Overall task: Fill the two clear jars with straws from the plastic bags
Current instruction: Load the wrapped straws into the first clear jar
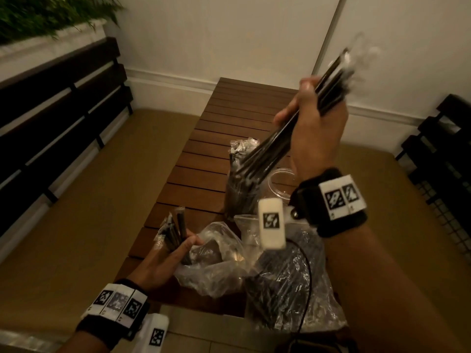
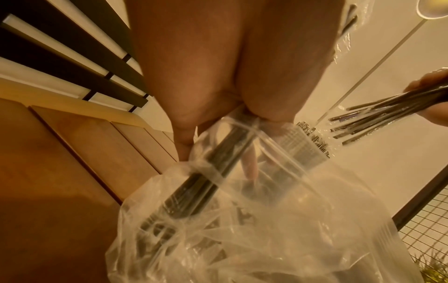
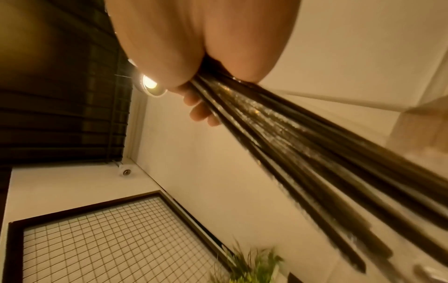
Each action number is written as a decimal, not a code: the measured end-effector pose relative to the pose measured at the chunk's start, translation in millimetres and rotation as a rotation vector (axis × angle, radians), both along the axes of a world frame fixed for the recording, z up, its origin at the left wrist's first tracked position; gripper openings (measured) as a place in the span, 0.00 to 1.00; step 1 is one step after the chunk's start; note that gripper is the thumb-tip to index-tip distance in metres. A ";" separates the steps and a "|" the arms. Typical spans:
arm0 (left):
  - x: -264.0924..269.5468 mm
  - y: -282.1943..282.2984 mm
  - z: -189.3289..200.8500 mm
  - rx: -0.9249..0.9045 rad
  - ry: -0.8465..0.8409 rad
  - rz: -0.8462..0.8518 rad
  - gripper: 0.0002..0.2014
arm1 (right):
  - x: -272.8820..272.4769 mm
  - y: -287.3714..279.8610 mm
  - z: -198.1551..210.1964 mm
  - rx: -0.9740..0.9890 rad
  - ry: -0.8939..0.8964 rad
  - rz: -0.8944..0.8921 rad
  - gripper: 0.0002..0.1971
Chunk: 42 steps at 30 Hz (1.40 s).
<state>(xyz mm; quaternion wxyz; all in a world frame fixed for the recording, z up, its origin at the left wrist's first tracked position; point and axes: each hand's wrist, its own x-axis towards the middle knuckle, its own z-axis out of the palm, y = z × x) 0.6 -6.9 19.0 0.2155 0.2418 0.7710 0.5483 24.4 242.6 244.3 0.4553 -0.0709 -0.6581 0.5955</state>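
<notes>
My right hand [image 1: 309, 110] is raised above the slatted table [image 1: 204, 154] and grips a bundle of dark wrapped straws [image 1: 288, 133] [image 3: 303, 149], tilted with the lower ends toward a jar packed with straws [image 1: 240, 192]. A second clear jar [image 1: 281, 183] stands just right of it, partly behind my wrist. My left hand [image 1: 175, 250] holds a smaller bunch of straws [image 1: 174, 229] [image 2: 213, 176] at the mouth of a crumpled plastic bag [image 1: 214, 261] [image 2: 266, 239]. Another bag of straws [image 1: 290, 284] lies at the near right.
Dark slatted benches [image 1: 58, 105] with tan cushions [image 1: 89, 200] flank the table on both sides. A white wall [image 1: 229, 34] closes the far end. A wire-grid frame [image 1: 453, 220] stands at the right. A plant [image 1: 46, 11] sits at top left.
</notes>
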 end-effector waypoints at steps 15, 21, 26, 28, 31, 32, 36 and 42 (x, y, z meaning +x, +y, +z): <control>0.4 1.7 -1.3 0.018 -0.001 0.017 0.14 | -52.5 14.3 -5.4 0.221 -0.015 -0.131 0.06; -3.1 -1.2 -5.5 -0.015 -0.008 -0.016 0.14 | -49.0 9.1 -5.1 0.261 0.022 -0.095 0.02; -4.0 -0.2 -2.8 -0.010 -0.003 -0.004 0.15 | -48.0 9.7 -2.5 0.155 0.013 -0.082 0.04; -4.2 -0.2 -2.9 -0.012 -0.001 -0.011 0.15 | -52.1 11.6 -6.5 0.110 -0.034 -0.092 0.09; -4.8 -0.6 -4.4 -0.007 -0.002 -0.005 0.15 | -57.2 14.9 -13.0 0.097 -0.095 -0.079 0.10; -5.0 -0.6 -4.7 -0.006 -0.001 -0.006 0.15 | -58.2 16.2 -14.4 0.094 -0.109 -0.068 0.09; -4.6 -0.6 -3.4 -0.016 -0.015 -0.021 0.15 | -59.8 22.2 -16.2 0.107 -0.110 -0.016 0.11; -5.5 -0.7 -4.4 -0.018 0.021 -0.024 0.15 | -62.1 26.3 -2.4 0.054 -0.035 -0.042 0.20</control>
